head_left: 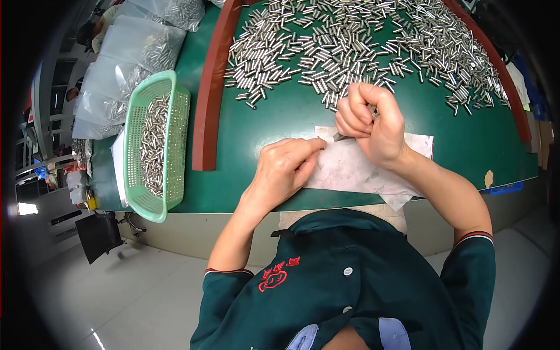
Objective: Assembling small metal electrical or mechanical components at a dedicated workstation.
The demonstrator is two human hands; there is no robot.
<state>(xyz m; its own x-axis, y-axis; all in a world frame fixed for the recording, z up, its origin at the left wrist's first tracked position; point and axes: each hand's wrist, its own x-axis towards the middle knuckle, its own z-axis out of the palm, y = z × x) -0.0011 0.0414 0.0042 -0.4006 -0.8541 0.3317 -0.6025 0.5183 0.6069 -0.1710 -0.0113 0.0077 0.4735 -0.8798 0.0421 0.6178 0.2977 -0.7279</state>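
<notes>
Where the head view looks down on the green tabletop [280, 116], the right hand [373, 125] is curled into a fist just at the 6 o'clock edge of the wide spread of small silver metal pins [350, 41], its fingers pressed together around a small dark pointed tool [340, 137] whose tip pokes out toward 9 o'clock. The left hand [286, 169] lies at 7 o'clock of the right one, fingers loosely together, index fingertip and thumb pinching something too small to make out over the stained white paper sheet [356, 169]. Whether a pin sits in that pinch cannot be told. A mint-green perforated plastic basket [154, 137] holding more pins stands well apart at 9 o'clock, beyond a curved reddish-brown strip [210, 93]; clear plastic bags [125, 64] of pins lie at 10 o'clock. To do this fine work well, it seems wise to keep both wrists resting on the paper, bring the tool tip squarely to the pinched piece, and use light pressure.
</notes>
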